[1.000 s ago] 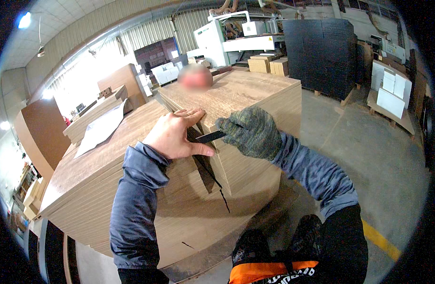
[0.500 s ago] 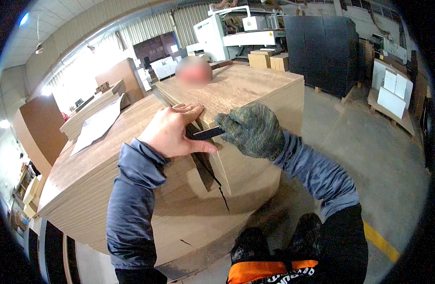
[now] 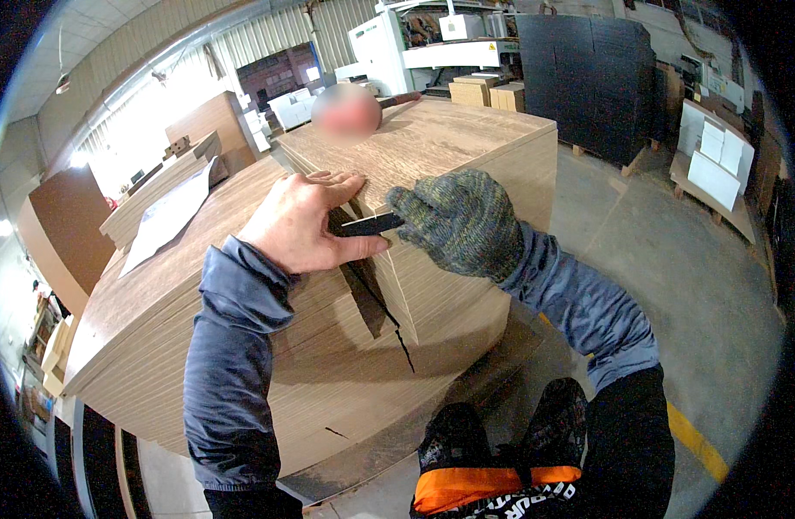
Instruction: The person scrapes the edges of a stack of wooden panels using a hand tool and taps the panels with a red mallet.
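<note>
My left hand (image 3: 302, 221) is bare, its fingers lying over the top edge of the wood-grain panel stack and its thumb stretched out below them. Across the gap between thumb and fingers runs a flat black strip (image 3: 371, 226), its left end close to the palm. My right hand (image 3: 462, 223), in a grey-green knit glove, is closed on the strip's other end. Below the hands, a dark gap (image 3: 363, 298) separates the stack on the left (image 3: 216, 363) from the pale corner of the right stack (image 3: 493, 160). A thin black line runs down from this gap.
A blurred reddish shape (image 3: 350, 112) is at the right stack's far edge. A white sheet (image 3: 168, 212) lies on the left stack. Behind stand a tall black stack (image 3: 588, 86) and white machinery (image 3: 458, 54). A yellow line (image 3: 698, 443) marks the floor at right.
Both hands and the black strip appear slightly higher and further left. The surrounding scene has shifted a little too, so the view itself has moved. The grips look the same.
</note>
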